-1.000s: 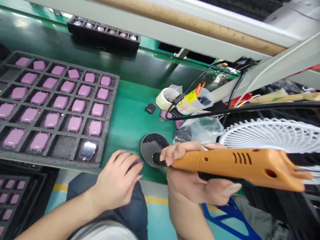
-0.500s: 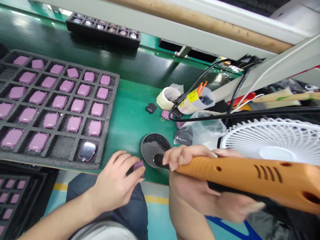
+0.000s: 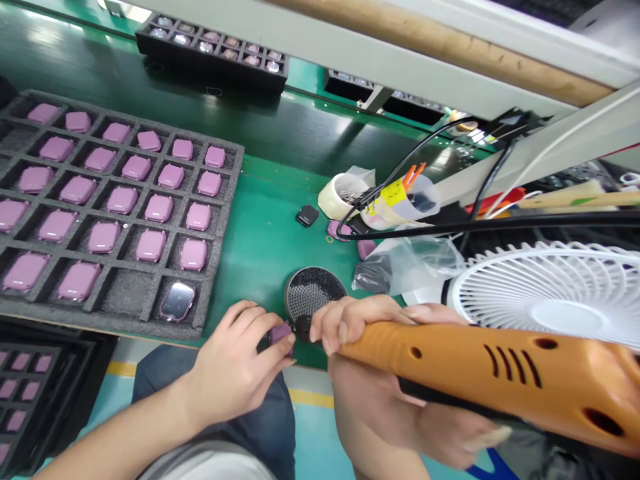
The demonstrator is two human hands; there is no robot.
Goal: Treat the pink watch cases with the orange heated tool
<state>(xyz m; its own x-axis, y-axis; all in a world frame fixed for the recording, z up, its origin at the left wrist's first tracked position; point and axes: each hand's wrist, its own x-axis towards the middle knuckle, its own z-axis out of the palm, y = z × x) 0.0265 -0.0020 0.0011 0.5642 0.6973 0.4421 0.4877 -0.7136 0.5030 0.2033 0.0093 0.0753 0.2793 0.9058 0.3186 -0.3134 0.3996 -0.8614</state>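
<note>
My left hand (image 3: 235, 357) is closed around a purple watch case (image 3: 281, 337) at the front edge of the green bench, and its fingers partly cover the case. An orange electric screwdriver (image 3: 465, 357) lies in the grip of my right hand (image 3: 410, 400). Its dark tip end reaches left to the watch case; whether the bit touches the case I cannot tell. Just behind both hands stands a round tin (image 3: 343, 301) with a perforated plate and small black pieces in it.
A grey foam tray (image 3: 233, 173) with rows of purple watch cases fills the left. One dark-screened watch (image 3: 177, 301) sits in its front right corner. A tape roll (image 3: 329, 200), a plastic cup (image 3: 400, 208), a black cable and a white fan (image 3: 555, 293) are on the right.
My right hand has brought the screwdriver left, from over the tin to the watch case. My left hand stays in place with the case.
</note>
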